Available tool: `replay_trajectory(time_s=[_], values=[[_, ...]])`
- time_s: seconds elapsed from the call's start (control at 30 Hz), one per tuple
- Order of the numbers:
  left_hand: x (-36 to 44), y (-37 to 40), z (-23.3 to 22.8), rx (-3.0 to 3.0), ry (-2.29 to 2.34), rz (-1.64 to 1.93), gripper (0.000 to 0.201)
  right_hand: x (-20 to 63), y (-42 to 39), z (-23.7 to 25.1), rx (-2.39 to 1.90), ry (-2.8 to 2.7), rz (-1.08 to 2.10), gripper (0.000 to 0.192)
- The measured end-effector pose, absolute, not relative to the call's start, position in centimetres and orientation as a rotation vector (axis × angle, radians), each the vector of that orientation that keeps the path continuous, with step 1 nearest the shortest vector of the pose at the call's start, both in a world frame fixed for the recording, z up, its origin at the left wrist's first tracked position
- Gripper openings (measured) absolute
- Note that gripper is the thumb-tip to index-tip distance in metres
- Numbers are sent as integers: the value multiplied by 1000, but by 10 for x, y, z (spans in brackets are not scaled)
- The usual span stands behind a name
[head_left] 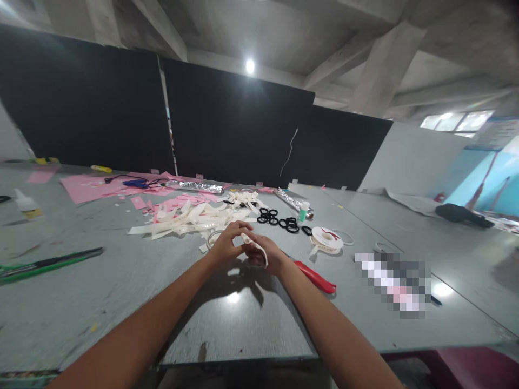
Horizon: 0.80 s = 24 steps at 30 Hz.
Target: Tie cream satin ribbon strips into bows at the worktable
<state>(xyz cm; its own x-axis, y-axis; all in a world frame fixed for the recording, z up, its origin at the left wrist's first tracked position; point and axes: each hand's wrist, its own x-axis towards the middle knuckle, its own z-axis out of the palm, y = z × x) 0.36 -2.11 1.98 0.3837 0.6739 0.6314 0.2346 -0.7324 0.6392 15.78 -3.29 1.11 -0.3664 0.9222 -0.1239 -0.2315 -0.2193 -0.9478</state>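
Note:
My left hand (229, 244) and my right hand (271, 255) meet above the near middle of the table. Between their fingers is a curled strip of cream ribbon (261, 250), its loose end bending down by the right palm. Both hands look closed on it; some right fingertips are hidden. A red-handled tool (316, 276) lies beside my right wrist, its front end partly covered. Just beyond my hands lies a heap of cut cream ribbon strips (190, 219). Several black rings (288, 224), like hair ties, lie to the right of it, near a white ribbon spool (327, 236).
Pink paper sheets and scraps (87, 186) cover the back left. Foil-wrapped bars (197, 187) lie near the black partition (239, 124). A small green bottle (302, 212) stands by the rings. At left are a white squeeze bottle (26, 204) and a green-and-black long tool (52, 263).

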Motion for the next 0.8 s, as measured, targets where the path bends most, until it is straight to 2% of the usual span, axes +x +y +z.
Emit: replay_trajectory(time_s=[0.1, 0.2, 0.3, 0.4, 0.5, 0.8], values=[[5, -20, 20, 2075, 819, 1326, 19, 155, -28, 4, -945, -1243, 1589, 22], [3, -14, 18, 1832, 916, 1301, 28, 159, -20, 4, -944, -1194, 1329, 36], [0, -8, 14, 1686, 1001, 1189, 39, 165, -17, 9, -858, -1204, 1289, 45], [-1, -6, 12, 1652, 1059, 1051, 47, 166, -18, 11, -917, -1275, 1235, 39], [0, -8, 10, 1588, 1028, 1066, 53, 162, -17, 8, -967, -1278, 1191, 34], [1, -10, 10, 1539, 877, 996, 48, 165, -11, 2, -961, -1316, 1101, 29]])
